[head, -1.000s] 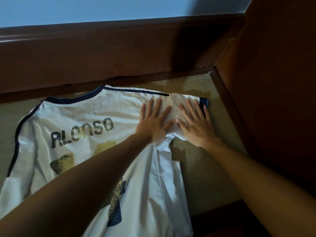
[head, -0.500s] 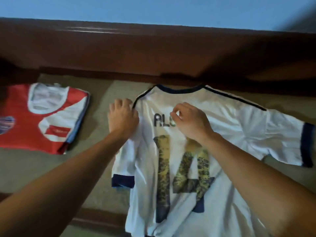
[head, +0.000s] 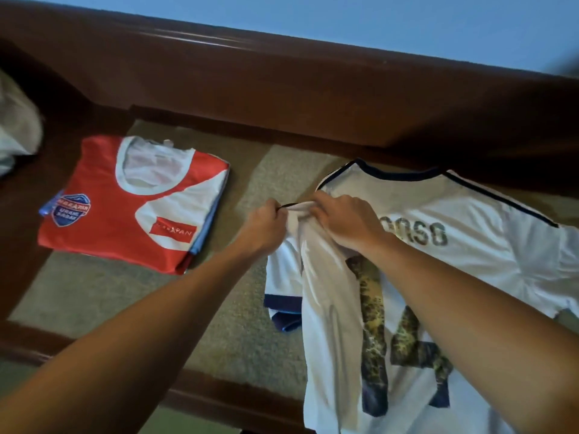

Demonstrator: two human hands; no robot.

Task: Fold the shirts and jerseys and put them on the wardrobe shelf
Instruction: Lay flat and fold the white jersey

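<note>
dim, warm indoor light | glare streak on wooden rail | edges blurred, wide-angle bend

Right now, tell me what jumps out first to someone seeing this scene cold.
The white jersey grabs the eye first: spread back-up on the right of the mat, with dark lettering and a worn number 14. Both hands meet at its left shoulder, the left hand and right hand pinching the fabric there. Off to the left lies a red and white jersey, already folded, on top of a small stack.
</note>
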